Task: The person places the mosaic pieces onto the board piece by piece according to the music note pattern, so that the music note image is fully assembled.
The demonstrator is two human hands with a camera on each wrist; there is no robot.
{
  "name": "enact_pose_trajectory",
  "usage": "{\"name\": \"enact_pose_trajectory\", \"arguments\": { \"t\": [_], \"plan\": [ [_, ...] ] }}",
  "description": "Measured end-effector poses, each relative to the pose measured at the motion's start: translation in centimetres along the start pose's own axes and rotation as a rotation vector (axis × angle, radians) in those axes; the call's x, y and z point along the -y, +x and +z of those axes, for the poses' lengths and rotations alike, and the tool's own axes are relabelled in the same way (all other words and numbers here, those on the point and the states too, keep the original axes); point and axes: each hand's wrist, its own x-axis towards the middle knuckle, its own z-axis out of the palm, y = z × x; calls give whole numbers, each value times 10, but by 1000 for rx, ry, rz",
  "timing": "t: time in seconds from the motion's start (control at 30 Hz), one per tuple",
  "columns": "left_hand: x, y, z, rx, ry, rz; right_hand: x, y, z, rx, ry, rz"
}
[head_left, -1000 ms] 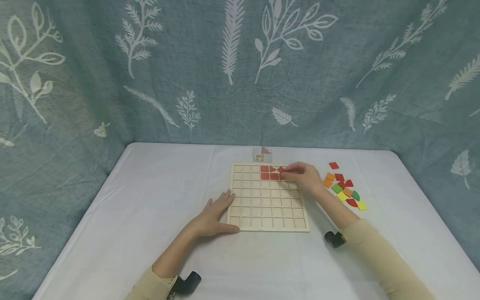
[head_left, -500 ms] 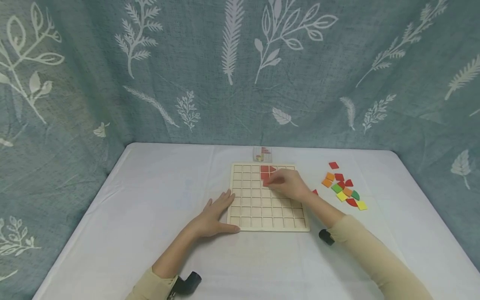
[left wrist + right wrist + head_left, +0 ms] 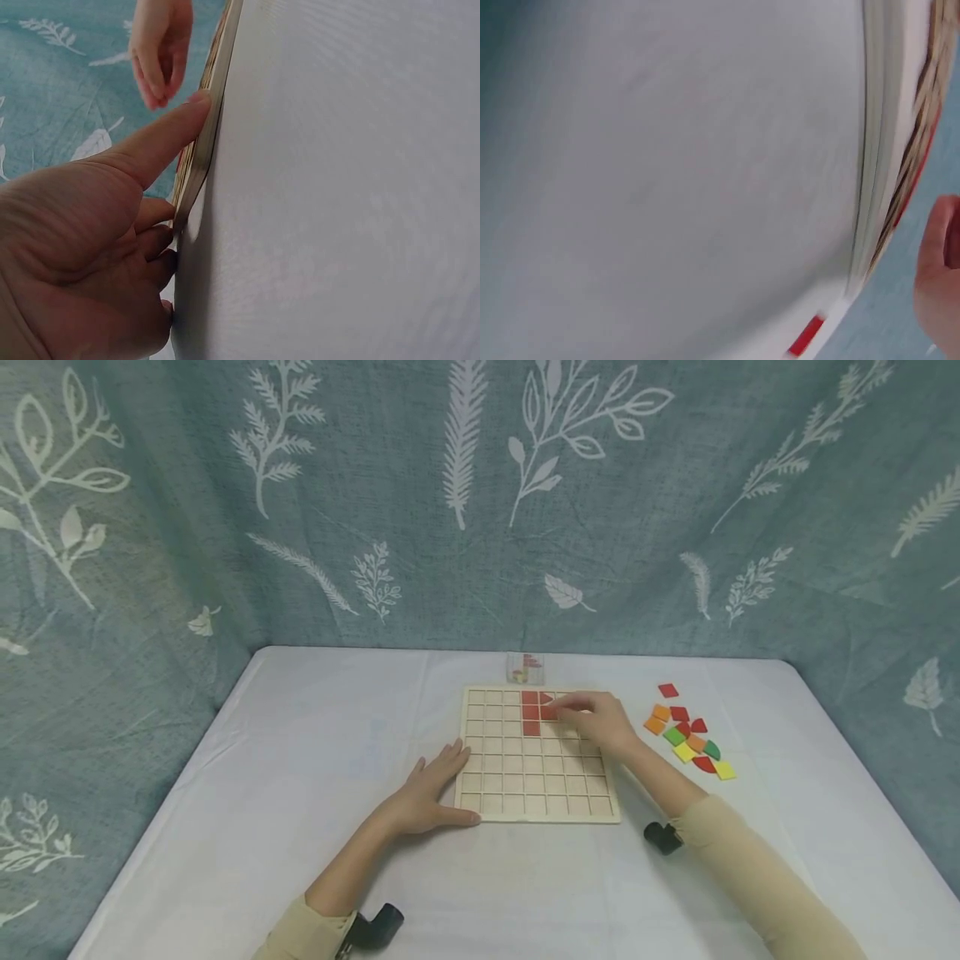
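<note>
A pale wooden grid board [image 3: 522, 764] lies on the white table. My left hand [image 3: 420, 797] rests at its left edge with fingers spread, the thumb at the near corner; in the left wrist view this hand [image 3: 82, 240] touches the board's rim [image 3: 199, 161]. Red tiles [image 3: 531, 727] sit in several cells toward the back of the board. My right hand [image 3: 600, 722] hovers over the back right cells, fingertips close to a red tile [image 3: 548, 713]. No piece shows between the fingers of this right hand [image 3: 163, 52] in the left wrist view. It hides some cells.
Loose red, orange, green and yellow tiles [image 3: 695, 744] are scattered right of the board. A small clear-looking card with a coloured pattern [image 3: 525, 668] lies behind the board. A patterned blue-green curtain [image 3: 480, 585] hangs at the table's back.
My right hand went left to the third row, then drew back to the right. A red tile now lies in that row, away from the fingertips. My left hand has stayed put.
</note>
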Motion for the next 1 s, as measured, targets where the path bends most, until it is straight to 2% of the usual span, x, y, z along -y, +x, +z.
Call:
{"name": "enact_pose_trajectory", "arguments": {
  "t": [0.1, 0.2, 0.37, 0.5, 0.67, 1.0],
  "plan": [
    [1, 0, 0, 0, 7, -6, -9, -3, -19, -96, 86, 132],
    [1, 0, 0, -3, 11, -7, -24, -7, -42, -179, 67, 187],
    [2, -1, 0, -2, 7, -3, -51, -19, -83, -237, -56, 209],
    [2, -1, -1, 1, 1, 3, -70, -28, -104, -226, -165, 269],
    [3, -1, -1, -3, 9, 8, -79, -32, -113, -161, -239, 340],
    [2, 0, -1, 1, 2, 19, -77, -32, -108, -154, -258, 341]
  ]
}}
